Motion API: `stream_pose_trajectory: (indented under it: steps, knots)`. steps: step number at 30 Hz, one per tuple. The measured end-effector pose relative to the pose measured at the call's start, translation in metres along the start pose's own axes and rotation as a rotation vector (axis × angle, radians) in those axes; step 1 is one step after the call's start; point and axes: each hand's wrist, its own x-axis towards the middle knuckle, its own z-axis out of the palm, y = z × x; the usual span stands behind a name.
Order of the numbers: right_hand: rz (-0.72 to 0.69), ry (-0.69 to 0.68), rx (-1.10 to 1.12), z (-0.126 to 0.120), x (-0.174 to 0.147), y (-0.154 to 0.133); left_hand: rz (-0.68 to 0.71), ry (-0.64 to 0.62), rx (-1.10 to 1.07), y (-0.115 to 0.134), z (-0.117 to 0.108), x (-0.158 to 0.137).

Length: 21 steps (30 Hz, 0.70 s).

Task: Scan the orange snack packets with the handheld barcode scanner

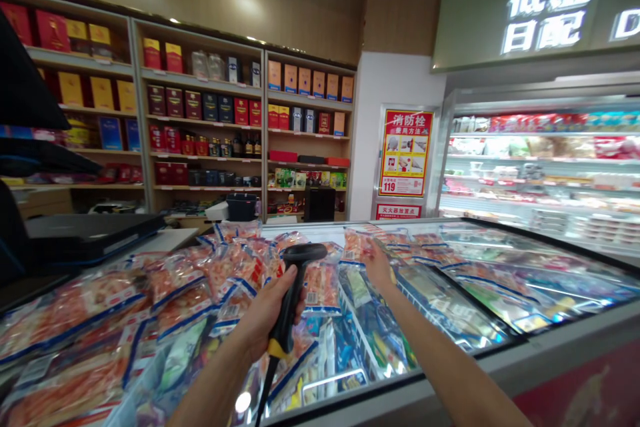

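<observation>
My left hand point(270, 312) is wrapped around the handle of a black barcode scanner point(290, 297). The scanner's head points away from me, and a cable hangs from the yellow-trimmed base of its handle. Farther out to the right, my right hand point(379, 268) has its fingers closed on the edge of a clear bag of pinkish-orange food point(354, 245); part of its grip is hidden. Just beyond the scanner lies a similar bag with a blue border and a barcode label point(321, 287). More such bags point(190, 290) are heaped to the left of my left hand.
Under both arms stretches a chest freezer with glass lids point(450, 293), packages visible below the glass. A dark checkout device point(95, 233) stands at left. Shelves of boxed goods point(205, 107) line the back wall. At right is a lit refrigerated display point(540, 167).
</observation>
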Motion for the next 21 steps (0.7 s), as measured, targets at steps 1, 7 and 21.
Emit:
stream_pose_trajectory:
  steps: [1,7,21]
  knots:
    - [0.002,-0.018,0.03,0.006,0.001,-0.008,0.003,0.003,-0.003,0.001,-0.004,0.0]
    - [-0.128,-0.254,0.035,0.035,-0.005,-0.046,0.034,0.023,-0.052,0.001,-0.016,0.0]
    - [-0.281,-0.434,-0.149,0.114,-0.059,-0.064,0.011,0.072,-0.056,0.002,-0.018,-0.004]
